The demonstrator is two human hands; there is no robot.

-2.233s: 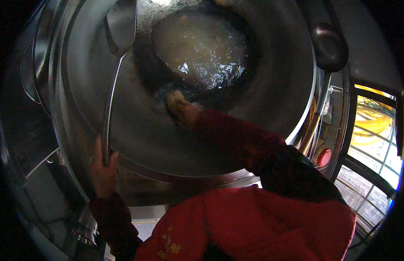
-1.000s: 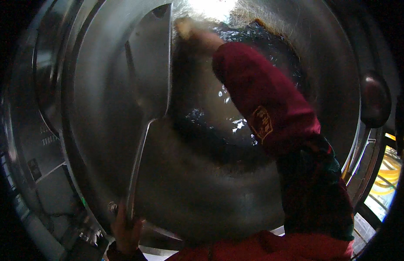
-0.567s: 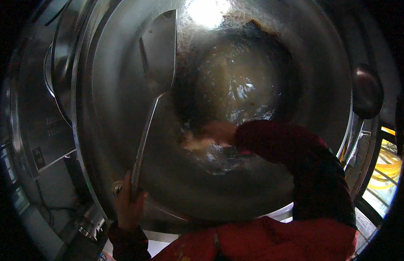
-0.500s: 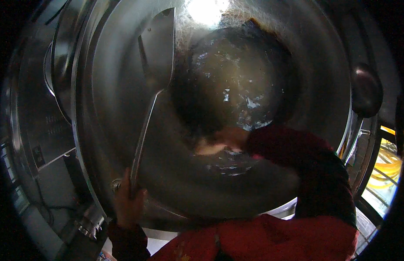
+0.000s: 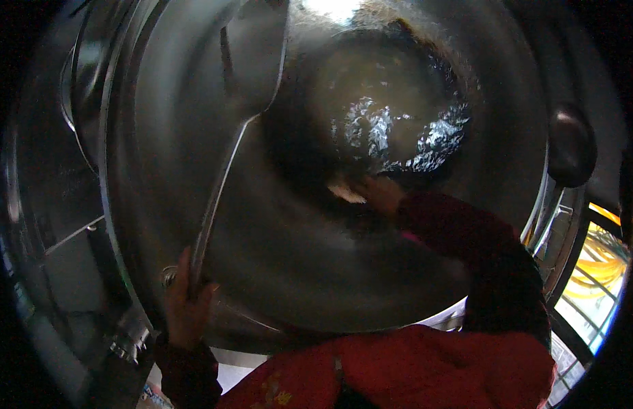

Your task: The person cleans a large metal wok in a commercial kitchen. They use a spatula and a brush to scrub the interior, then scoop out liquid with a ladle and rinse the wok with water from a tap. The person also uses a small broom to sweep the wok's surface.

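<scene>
- Two hands are at work over one very large steel wok (image 5: 194, 204), which fills nearly the whole view from the head camera.
- Left hand (image 5: 187, 307): closed around the end of the long handle of a metal spatula (image 5: 252, 61), at the near rim of the wok. The handle runs up the wok's left wall, and the broad blade lies flat against the upper wall, clear of the liquid.
- Right hand (image 5: 374, 194): reached down into the bowl at the near edge of the pool, sleeve in dark red. Something pale (image 5: 347, 193), perhaps a cloth or pad, shows at its fingertips; whether the fingers grip it or merely press on it cannot be told, as the hand is blurred.
- Pool of cloudy, brownish liquid (image 5: 391, 102): sits in the bottom of the wok, glinting under an overhead light, with a dark ring of residue (image 5: 296, 157) about its edge.
- Progress, as a judgement: the work looks like scrubbing out the wok. The upper walls appear smooth and fairly clean; the dark band near the pool and the dirty liquid itself remain, so the job seems partly done, with rinsing and emptying left.
- Surroundings: a dark ladle bowl (image 5: 572, 146) rests at the right rim; a steel stove surround (image 5: 64, 259) lies to the left.
</scene>
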